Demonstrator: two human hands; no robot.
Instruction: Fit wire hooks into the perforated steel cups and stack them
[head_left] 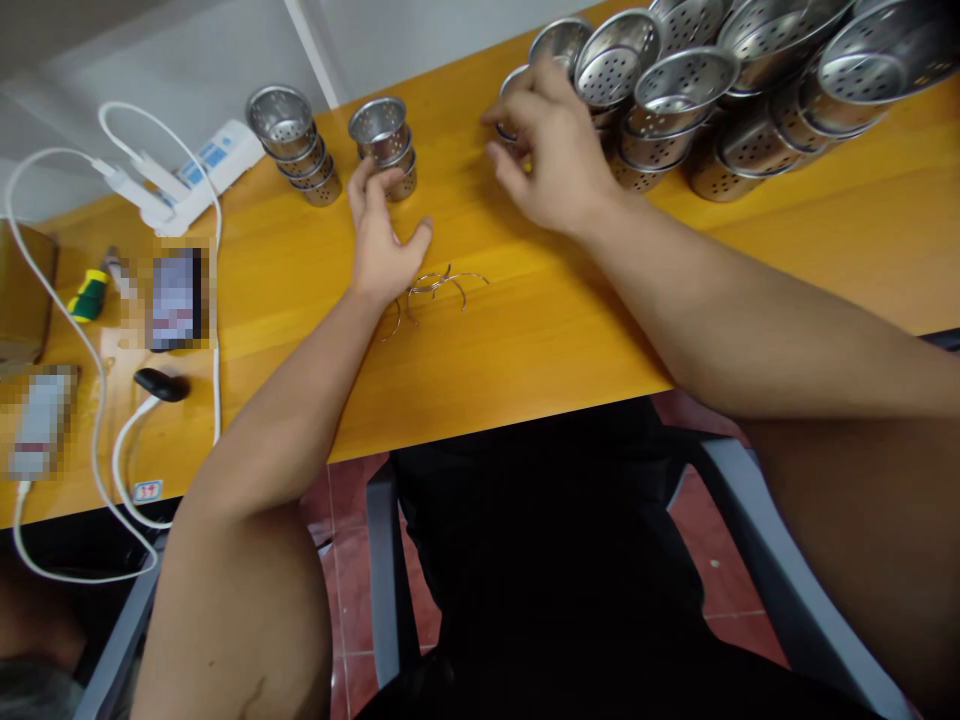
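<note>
Just above the centre of the frame, the right hand point(551, 150) reaches into the near edge of a heap of perforated steel strainer cups point(675, 90) that fills the upper right. Its fingers are curled around one small cup at the heap's left edge, but the hand hides the contact, so whether it has a firm hold cannot be told.

Left of it, the left hand point(382, 240) lies palm-down on the yellow wooden table point(525, 340), fingers spread and holding nothing, its fingertips just beside a short stack of 2 or 3 cups point(384, 140). A second stack of about 4 cups point(292, 140) stands further left. Under and just right of the left palm lie several thin curved wire handles point(439, 285), loose on the wood.

As a judgement, the 2 small stacks look like sorted or finished pieces while the much larger heap remains unhandled, so the work seems at an early stage.

At the upper left sits a white power strip point(202, 165) with cables, and below it a green-handled screwdriver point(88, 292).
</note>
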